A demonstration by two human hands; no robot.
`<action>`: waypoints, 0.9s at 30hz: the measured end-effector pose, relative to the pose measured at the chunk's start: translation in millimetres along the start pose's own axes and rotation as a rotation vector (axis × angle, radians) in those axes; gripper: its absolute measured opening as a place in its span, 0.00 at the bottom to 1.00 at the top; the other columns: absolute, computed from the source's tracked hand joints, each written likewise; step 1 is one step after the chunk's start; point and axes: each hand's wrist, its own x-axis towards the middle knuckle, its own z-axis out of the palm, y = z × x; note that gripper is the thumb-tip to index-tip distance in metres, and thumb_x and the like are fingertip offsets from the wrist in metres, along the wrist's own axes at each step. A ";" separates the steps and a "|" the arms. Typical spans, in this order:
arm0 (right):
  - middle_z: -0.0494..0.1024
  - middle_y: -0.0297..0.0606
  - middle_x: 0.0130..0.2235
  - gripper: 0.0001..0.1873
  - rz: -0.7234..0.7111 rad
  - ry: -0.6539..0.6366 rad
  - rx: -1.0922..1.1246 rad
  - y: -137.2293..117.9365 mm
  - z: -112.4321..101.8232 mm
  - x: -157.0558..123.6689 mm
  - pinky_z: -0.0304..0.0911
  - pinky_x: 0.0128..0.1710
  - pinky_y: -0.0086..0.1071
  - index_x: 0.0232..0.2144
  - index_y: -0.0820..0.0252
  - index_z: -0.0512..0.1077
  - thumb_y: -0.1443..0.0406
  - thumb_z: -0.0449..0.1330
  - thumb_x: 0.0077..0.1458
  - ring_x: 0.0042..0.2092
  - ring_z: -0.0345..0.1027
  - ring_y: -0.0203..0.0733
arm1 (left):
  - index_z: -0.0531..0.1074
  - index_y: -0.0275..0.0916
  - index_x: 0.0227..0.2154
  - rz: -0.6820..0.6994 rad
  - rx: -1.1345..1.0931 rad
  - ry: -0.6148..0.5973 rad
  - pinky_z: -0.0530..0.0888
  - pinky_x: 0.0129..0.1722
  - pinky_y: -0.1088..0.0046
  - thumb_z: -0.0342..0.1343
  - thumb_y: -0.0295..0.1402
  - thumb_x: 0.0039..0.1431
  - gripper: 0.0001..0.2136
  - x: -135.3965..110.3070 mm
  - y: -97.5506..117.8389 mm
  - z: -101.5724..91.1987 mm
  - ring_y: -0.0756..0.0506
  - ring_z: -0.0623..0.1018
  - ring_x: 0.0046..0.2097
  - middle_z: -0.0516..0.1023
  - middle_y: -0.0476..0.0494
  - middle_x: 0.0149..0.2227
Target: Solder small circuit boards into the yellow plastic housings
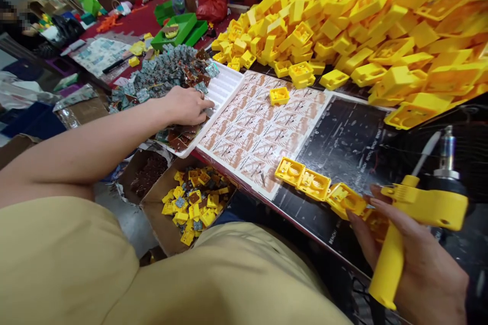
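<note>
My left hand (188, 105) reaches into a heap of small grey circuit boards (168, 73), fingers bent down at the edge of a white ribbed tray (224, 86). Whatever its fingertips touch is hidden. My right hand (415, 259) holds a yellow gun-shaped tool with a metal barrel, probably a soldering gun (423, 205), its handle across the palm. Thumb and fingers of that hand also close around the near end of a row of open yellow plastic casings (314, 184). Part of the row is hidden behind the fingers.
A big pile of yellow casings (343, 20) fills the back right. One casing (279, 95) lies on a patterned sheet (251, 127) beside a black mat (343, 132). Below the table edge stands a cardboard box (156, 213) of yellow parts. Green trays (181, 30) sit behind.
</note>
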 end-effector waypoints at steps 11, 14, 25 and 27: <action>0.78 0.43 0.52 0.35 0.050 -0.024 0.038 -4.2 -1.3 0.0 0.76 0.42 0.34 0.63 0.51 0.62 0.62 0.67 0.55 0.45 0.78 0.47 | 0.64 0.43 0.64 0.116 -0.119 -0.091 0.71 0.52 0.60 0.52 0.49 0.61 0.30 13.5 -23.5 6.1 0.34 0.73 0.57 0.72 0.34 0.58; 0.79 0.42 0.51 0.35 0.057 -0.008 0.031 -3.7 0.1 0.5 0.76 0.40 0.33 0.63 0.51 0.63 0.62 0.67 0.55 0.44 0.79 0.46 | 0.64 0.42 0.64 0.114 -0.147 -0.008 0.71 0.53 0.62 0.49 0.43 0.62 0.28 13.7 -33.2 8.2 0.41 0.74 0.52 0.76 0.41 0.55; 0.79 0.41 0.51 0.34 0.124 -0.054 -0.005 -3.8 1.7 -4.6 0.76 0.45 0.36 0.62 0.50 0.64 0.63 0.67 0.55 0.43 0.79 0.46 | 0.64 0.36 0.60 -0.241 -1.324 0.598 0.71 0.55 0.50 0.53 0.58 0.51 0.39 4.4 -68.1 14.9 0.41 0.71 0.50 0.76 0.49 0.56; 0.79 0.41 0.50 0.34 0.107 -0.050 -0.004 -3.0 2.2 -3.4 0.76 0.44 0.35 0.62 0.50 0.63 0.63 0.67 0.55 0.42 0.79 0.46 | 0.65 0.35 0.58 -0.185 -1.414 0.640 0.70 0.57 0.50 0.52 0.54 0.52 0.35 7.1 -61.0 1.5 0.40 0.71 0.53 0.75 0.48 0.57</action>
